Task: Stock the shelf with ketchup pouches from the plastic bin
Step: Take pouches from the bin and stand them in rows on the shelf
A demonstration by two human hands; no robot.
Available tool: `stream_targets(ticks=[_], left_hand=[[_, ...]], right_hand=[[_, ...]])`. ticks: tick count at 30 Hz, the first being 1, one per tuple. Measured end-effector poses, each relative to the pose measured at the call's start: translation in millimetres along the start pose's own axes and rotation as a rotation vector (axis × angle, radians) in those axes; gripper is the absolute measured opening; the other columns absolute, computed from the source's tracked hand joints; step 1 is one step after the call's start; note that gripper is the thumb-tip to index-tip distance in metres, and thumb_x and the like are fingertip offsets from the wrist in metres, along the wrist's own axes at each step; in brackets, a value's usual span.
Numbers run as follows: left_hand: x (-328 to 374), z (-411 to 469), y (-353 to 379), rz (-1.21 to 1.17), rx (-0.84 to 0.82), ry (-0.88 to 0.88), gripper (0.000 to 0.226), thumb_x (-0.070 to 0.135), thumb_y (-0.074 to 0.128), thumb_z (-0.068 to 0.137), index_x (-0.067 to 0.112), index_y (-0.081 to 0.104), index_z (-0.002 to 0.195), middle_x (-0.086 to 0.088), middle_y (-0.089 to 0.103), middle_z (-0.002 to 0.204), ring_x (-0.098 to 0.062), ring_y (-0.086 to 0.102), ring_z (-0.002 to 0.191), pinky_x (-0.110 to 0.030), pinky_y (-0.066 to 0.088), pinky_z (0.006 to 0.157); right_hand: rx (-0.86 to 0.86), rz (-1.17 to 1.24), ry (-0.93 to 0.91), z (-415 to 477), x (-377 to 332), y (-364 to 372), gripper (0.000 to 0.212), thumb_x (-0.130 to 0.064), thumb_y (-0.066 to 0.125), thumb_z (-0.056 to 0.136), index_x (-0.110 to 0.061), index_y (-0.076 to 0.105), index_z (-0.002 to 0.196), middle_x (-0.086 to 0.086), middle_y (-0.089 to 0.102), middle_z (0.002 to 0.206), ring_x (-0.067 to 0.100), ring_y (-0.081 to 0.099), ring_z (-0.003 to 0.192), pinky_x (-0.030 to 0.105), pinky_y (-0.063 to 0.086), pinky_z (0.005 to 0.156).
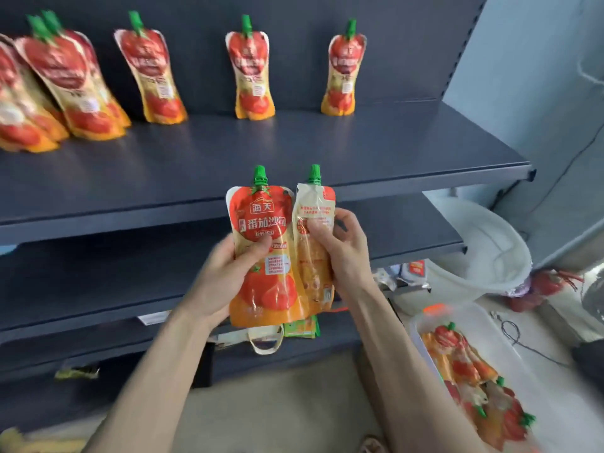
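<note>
Holding both spout-up, likely to stand on the shelf [294, 152], the left hand [225, 273] wraps the front-facing pouch [261, 223] while the right hand [346, 250] pinches the back-facing pouch [315, 204].

The shelf [294, 152] is plain dark slate blue. The front-facing pouch [261, 256] has a green cap, a red tomato with white lettering across its upper half, a cream band, another red tomato lower down and an orange base. The back-facing pouch [314, 256] beside it is cream and orange with a red corner and the same green cap. The standing pouches [250, 70] on the shelf repeat the red, cream and orange print. The plastic bin [496, 331] is clear, with red, orange and green inside. The wall [523, 76] is pale blue-grey.
</note>
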State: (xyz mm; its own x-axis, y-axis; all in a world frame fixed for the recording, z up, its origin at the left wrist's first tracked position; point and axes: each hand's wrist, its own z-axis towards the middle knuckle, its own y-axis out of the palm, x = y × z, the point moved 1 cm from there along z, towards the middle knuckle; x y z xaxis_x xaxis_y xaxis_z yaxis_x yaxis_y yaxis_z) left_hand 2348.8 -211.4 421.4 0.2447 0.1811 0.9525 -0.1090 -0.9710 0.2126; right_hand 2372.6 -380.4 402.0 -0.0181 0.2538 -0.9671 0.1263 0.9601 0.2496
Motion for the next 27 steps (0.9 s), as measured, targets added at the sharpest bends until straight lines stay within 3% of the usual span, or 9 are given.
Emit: stream_targets(ticks=[3,7,11,14,17,19,24,27], left_hand=[[27,-8,-46,-0.023,0.061,0.058,0.039,0.034,0.064,0.077,0.021,0.060,0.114,-0.001,0.072,0.106,-0.020,0.069,0.097,-0.042,0.054,0.082],[56,-11,-93,-0.040,0.131,0.121,0.046,0.037,0.067,0.074,0.021,0.059,0.117,-0.002,0.071,0.109,-0.022,0.068,0.101,-0.045,0.052,0.087],[79,-4,-127,-0.063,0.210,0.172,0.040,0.033,0.065,0.078,0.021,0.060,0.116,-0.001,0.071,0.107,-0.020,0.069,0.098,-0.041,0.054,0.082],[94,6,-149,-0.081,0.253,0.204,0.028,0.031,0.063,0.083,0.025,0.062,0.110,0.003,0.072,0.102,-0.016,0.070,0.094,-0.035,0.054,0.076],[109,22,-167,-0.064,0.258,0.230,0.025,0.034,0.062,0.083,0.030,0.061,0.107,0.006,0.072,0.101,-0.014,0.069,0.094,-0.036,0.054,0.079],[118,35,-179,-0.049,0.265,0.246,0.023,0.035,0.062,0.083,0.033,0.061,0.106,0.007,0.072,0.100,-0.014,0.068,0.094,-0.035,0.054,0.080],[136,74,-211,-0.042,0.302,0.265,0.024,0.032,0.061,0.085,0.031,0.060,0.109,0.007,0.070,0.104,-0.014,0.066,0.100,-0.036,0.052,0.083],[139,90,-235,0.004,0.360,0.306,0.033,0.031,0.062,0.085,0.025,0.059,0.117,0.005,0.069,0.111,-0.015,0.065,0.104,-0.038,0.051,0.089]], right_hand=[[-0.088,-0.044,-0.082,5,-9,61,0.027,-0.017,0.068,0.085,-0.012,0.059,0.110,0.008,0.072,0.096,0.017,0.071,0.079,0.028,0.057,0.066],[-0.239,-0.151,-0.131,15,-17,126,0.016,-0.028,0.058,0.092,-0.029,0.064,0.107,-0.004,0.073,0.094,0.014,0.071,0.084,0.030,0.058,0.074],[-0.218,-0.233,-0.148,33,-17,177,0.038,-0.040,0.060,0.089,-0.023,0.052,0.122,0.002,0.068,0.105,0.015,0.069,0.090,0.035,0.058,0.080],[-0.247,-0.268,-0.137,49,-19,209,0.034,-0.049,0.056,0.089,-0.023,0.048,0.111,0.003,0.067,0.106,0.017,0.069,0.092,0.041,0.057,0.084],[-0.368,-0.176,-0.050,65,-21,235,0.043,-0.053,0.056,0.085,-0.020,0.049,0.111,0.004,0.066,0.110,0.017,0.069,0.095,0.038,0.057,0.086],[-0.436,-0.140,-0.007,78,-19,248,0.053,-0.051,0.060,0.079,-0.016,0.049,0.116,0.006,0.066,0.112,0.019,0.069,0.096,0.037,0.057,0.086],[-0.421,-0.037,0.017,121,-15,269,0.029,-0.028,0.056,0.093,-0.004,0.060,0.108,0.014,0.069,0.103,0.027,0.069,0.090,0.040,0.056,0.082],[-0.390,0.012,0.008,146,-13,277,0.018,-0.023,0.055,0.094,-0.009,0.065,0.100,0.010,0.070,0.095,0.025,0.069,0.085,0.038,0.058,0.076]])
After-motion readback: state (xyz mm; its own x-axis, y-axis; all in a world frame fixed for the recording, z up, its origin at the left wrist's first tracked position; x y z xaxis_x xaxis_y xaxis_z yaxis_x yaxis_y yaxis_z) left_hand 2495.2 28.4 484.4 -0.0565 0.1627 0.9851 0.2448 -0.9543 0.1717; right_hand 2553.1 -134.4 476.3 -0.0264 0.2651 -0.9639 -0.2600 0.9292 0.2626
